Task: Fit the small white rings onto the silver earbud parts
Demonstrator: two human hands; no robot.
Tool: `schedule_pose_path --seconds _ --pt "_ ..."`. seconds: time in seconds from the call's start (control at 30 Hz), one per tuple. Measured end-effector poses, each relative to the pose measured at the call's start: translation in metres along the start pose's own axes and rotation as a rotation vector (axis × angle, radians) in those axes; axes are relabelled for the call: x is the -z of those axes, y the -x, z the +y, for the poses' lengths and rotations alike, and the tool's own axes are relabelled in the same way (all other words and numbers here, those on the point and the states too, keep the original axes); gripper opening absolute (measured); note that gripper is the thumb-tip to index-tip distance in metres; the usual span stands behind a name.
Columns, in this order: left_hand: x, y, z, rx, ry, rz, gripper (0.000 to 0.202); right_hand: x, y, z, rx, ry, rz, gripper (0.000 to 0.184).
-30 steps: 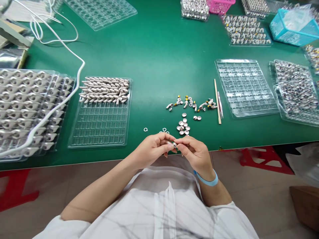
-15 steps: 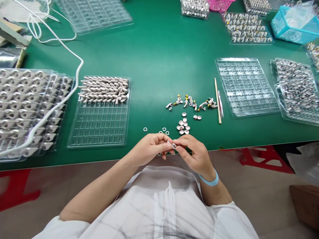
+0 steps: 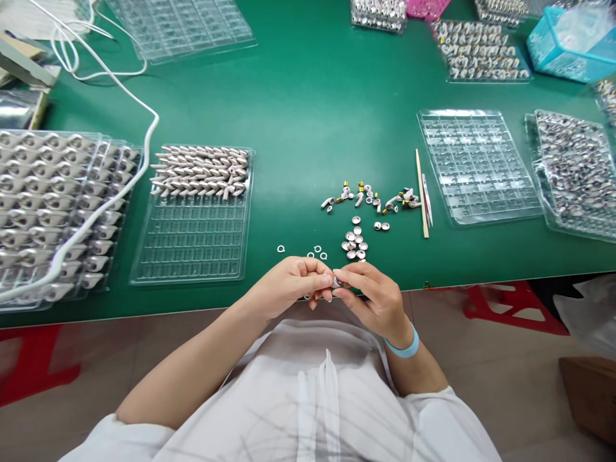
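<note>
Close to the table's near edge, my left hand (image 3: 292,286) and my right hand (image 3: 376,294) meet fingertip to fingertip. Between them they pinch a small grey-and-white earbud shell (image 3: 337,282), mostly covered by the fingers. Just beyond lie several round earbud caps (image 3: 351,245) in a loose cluster, with a separate pair of caps (image 3: 382,226) to the right. Small white rings (image 3: 318,249) are scattered beside my left hand, some partly hidden under it. Farther back, stemmed earbud pieces (image 3: 368,192) with yellow bits form an uneven row.
A wooden stick (image 3: 422,194) and tweezers (image 3: 427,200) lie right of the pieces, beside a clear tray (image 3: 474,168). To the left, a part-filled tray (image 3: 190,247) stands near stacked trays (image 3: 51,212) crossed by a white cable (image 3: 115,202). A blue basket (image 3: 553,54) sits far right.
The fingers of my right hand have shifted slightly over the earbud shell, which now looks turned and more covered. Both hands stay in nearly the same place.
</note>
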State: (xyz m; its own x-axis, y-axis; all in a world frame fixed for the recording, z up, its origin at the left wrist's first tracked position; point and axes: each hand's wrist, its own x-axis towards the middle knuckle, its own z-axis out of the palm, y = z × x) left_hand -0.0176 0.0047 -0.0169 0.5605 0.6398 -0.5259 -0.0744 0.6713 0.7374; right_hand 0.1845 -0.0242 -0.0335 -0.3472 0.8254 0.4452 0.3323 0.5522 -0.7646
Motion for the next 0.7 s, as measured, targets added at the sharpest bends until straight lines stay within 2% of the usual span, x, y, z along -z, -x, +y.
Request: schedule_pose_path --seconds 0.23,0.4,0.5,0.57,0.63,0.7 --pt "-0.002 -0.001 -0.001 0.077 0.084 -0.034 0.030 -0.006 0.005 0.001 0.031 0.009 0.058 0.043" --pt "-0.006 0.000 0.001 0.054 0.032 -0.006 0.030 -0.010 0.008 0.002 0.058 0.076 0.088 0.044" --pt "-0.011 0.000 0.000 -0.023 -0.034 0.041 0.030 -0.013 0.009 0.002 0.038 0.109 0.129 0.038" --pt "-0.014 0.001 -0.002 -0.096 -0.086 0.113 0.028 -0.015 0.009 0.001 0.002 0.120 0.165 0.035" --pt "-0.016 0.002 -0.007 -0.218 -0.153 0.205 0.026 -0.017 0.008 0.000 -0.054 0.105 0.201 0.033" --pt "-0.016 0.004 -0.012 -0.400 -0.276 0.269 0.022 -0.017 0.007 -0.002 -0.127 0.072 0.239 0.029"
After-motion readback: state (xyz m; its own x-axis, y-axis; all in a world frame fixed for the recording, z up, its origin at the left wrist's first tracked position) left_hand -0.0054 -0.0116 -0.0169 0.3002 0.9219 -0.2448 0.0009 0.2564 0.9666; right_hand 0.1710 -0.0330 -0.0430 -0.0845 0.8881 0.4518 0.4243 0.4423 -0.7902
